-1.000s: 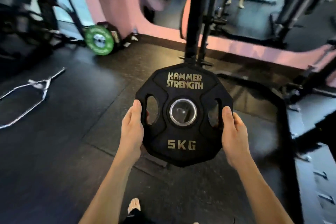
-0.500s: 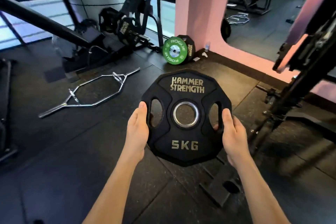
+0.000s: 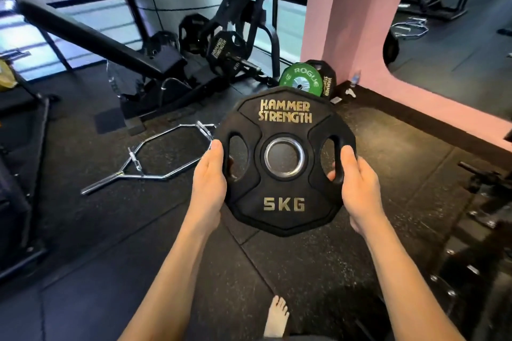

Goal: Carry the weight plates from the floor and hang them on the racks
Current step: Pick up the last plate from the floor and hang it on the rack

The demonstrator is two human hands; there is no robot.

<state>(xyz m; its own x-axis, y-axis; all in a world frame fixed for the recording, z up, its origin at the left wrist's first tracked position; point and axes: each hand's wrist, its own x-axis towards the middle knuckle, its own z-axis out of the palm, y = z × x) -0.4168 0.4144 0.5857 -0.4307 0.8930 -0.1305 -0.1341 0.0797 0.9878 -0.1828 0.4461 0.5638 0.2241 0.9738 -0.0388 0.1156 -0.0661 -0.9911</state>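
Note:
A black 5 kg weight plate (image 3: 284, 196) with gold lettering is held upright in front of me, above the floor. My left hand (image 3: 209, 177) grips its left edge, fingers curled through the left slot. My right hand (image 3: 357, 183) grips the right edge, fingertips showing through the right slot. A green plate (image 3: 300, 79) and a black plate (image 3: 327, 80) lean by the pink pillar on the floor. More black plates (image 3: 221, 50) hang on a machine's pegs at the back.
A chrome hex bar (image 3: 155, 158) lies on the black rubber floor to the left. A black angled machine (image 3: 116, 44) fills the back left. A pink pillar (image 3: 352, 14) stands at the right back, a black rack base (image 3: 487, 202) at the right edge. My bare foot (image 3: 275, 315) shows below.
My view has swung left: the upright post has gone, and the machine, hex bar and green plate have come nearer the middle. Both hands keep the same hold on the plate.

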